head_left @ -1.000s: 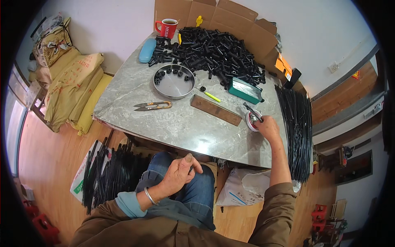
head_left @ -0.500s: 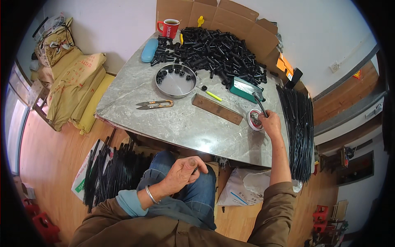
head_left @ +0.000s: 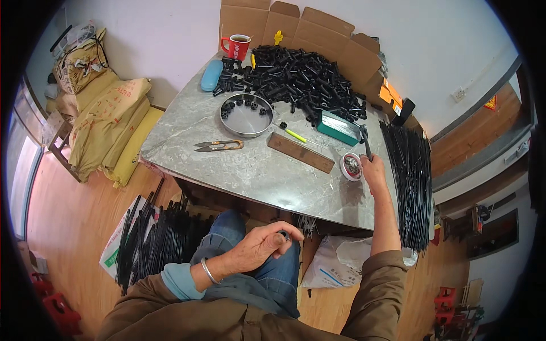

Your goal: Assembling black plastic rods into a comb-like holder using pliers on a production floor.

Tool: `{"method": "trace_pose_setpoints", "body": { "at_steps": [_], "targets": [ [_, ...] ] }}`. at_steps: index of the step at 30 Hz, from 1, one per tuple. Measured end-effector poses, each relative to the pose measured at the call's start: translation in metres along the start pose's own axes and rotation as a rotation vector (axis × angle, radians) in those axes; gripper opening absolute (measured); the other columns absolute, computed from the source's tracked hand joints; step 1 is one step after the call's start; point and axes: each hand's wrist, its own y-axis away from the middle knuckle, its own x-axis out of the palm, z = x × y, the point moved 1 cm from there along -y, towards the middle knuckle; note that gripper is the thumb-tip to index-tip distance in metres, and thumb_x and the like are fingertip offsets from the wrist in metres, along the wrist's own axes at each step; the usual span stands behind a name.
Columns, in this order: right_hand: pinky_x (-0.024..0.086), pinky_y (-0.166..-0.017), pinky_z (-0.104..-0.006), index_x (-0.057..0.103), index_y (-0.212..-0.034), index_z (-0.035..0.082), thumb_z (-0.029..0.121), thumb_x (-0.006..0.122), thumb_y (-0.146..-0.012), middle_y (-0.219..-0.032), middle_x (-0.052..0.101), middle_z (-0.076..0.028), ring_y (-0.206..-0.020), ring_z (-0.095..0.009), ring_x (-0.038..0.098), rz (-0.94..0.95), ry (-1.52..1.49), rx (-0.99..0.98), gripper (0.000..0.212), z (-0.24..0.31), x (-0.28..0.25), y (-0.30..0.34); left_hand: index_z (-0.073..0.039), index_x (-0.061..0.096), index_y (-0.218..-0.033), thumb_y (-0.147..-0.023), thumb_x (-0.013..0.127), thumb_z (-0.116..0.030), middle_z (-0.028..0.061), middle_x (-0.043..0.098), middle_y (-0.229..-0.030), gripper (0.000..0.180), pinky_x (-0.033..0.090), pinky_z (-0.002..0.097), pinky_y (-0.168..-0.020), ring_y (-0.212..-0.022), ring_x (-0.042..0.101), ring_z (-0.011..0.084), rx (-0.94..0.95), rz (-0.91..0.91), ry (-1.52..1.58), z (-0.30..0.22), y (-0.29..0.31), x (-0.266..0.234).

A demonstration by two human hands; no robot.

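Over my lap, my left hand (head_left: 263,245) is curled closed, with a small dark round piece (head_left: 284,233) showing between thumb and forefinger. Its kind is mostly hidden by the fingers. At the table's right side, my right hand (head_left: 373,171) grips the dark handle of what looks like a small hammer (head_left: 367,146), head pointing away from me. Just left of that hand stands a small white and red bowl (head_left: 351,166) holding tiny greyish bits. A green tray (head_left: 339,129) lies beyond it, close to the hammer's head.
A wooden block (head_left: 300,152), scissors-like snips (head_left: 219,146), a yellow-green pen-like tool (head_left: 296,135) and a round metal pan (head_left: 246,129) lie on the table. Behind them rises a heap of black parts (head_left: 307,77) beside a red mug (head_left: 236,48). Long black rods (head_left: 408,182) lie along the right.
My right hand has drawn slightly back from the bowl, and the hammer stands more upright, its head farther right. My left hand has shifted right and turned, showing the dark piece more.
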Motion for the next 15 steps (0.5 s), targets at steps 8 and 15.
{"method": "trace_pose_setpoints", "body": {
  "at_steps": [8, 15],
  "targets": [
    [0.038, -0.051, -0.0278, 0.054, -0.078, 0.006, 0.020, 0.057, -0.089, -0.067, 0.052, -0.001, -0.055, -0.011, 0.045, 0.407, -0.905, 0.351, 0.018, 0.025, -0.007, 0.054, 0.001, 0.051, -0.120, -0.100, 0.039, -0.044, 0.0027, 0.047, -0.086, 0.051, 0.041, 0.0234, -0.067, -0.071, 0.045, 0.0092, 0.082, -0.215, -0.088, -0.006, 0.007, -0.001],
    [0.035, -0.051, -0.0240, 0.051, -0.083, 0.007, 0.024, 0.053, -0.094, -0.074, 0.047, 0.000, -0.056, -0.007, 0.040, 0.668, -1.432, 0.301, 0.021, 0.106, 0.035, 0.208, 0.002, 0.051, -0.122, -0.102, 0.035, -0.036, 0.0054, 0.042, -0.101, 0.045, 0.042, 0.0240, -0.070, -0.079, 0.047, 0.0096, 0.208, -0.381, -0.220, -0.004, 0.006, 0.005]
  ]
}}
